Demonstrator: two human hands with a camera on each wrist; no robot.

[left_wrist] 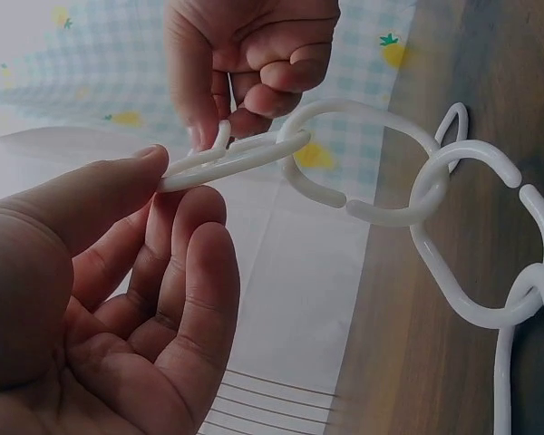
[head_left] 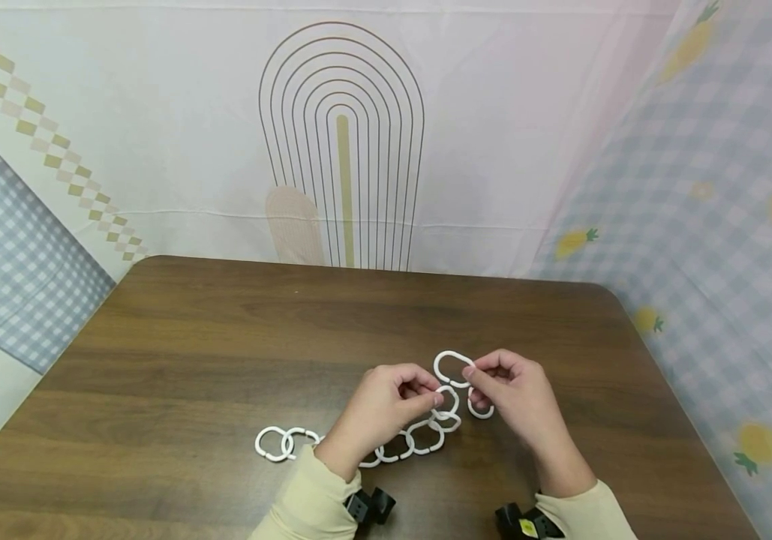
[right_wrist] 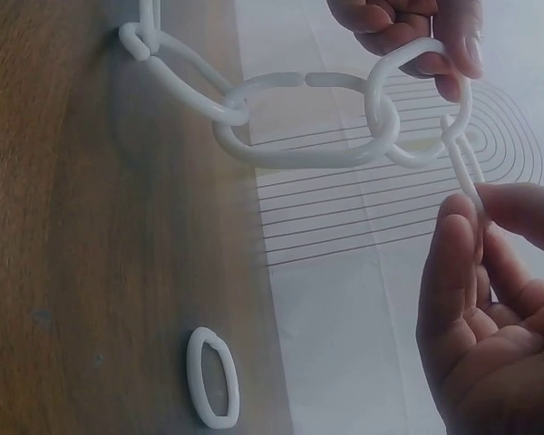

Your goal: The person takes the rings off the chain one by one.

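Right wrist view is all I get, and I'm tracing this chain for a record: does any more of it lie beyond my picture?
Observer: Possibly. From the head view, the chain runs along the table until the left wrist hides it. Left of the left hand, two linked rings lie on the table; I can't see whether they join the rest.

Operator: I'm also noting anything it could catch on. What sits at that wrist?

Observer: A black device is at the left wrist, next to the pale yellow sleeve.
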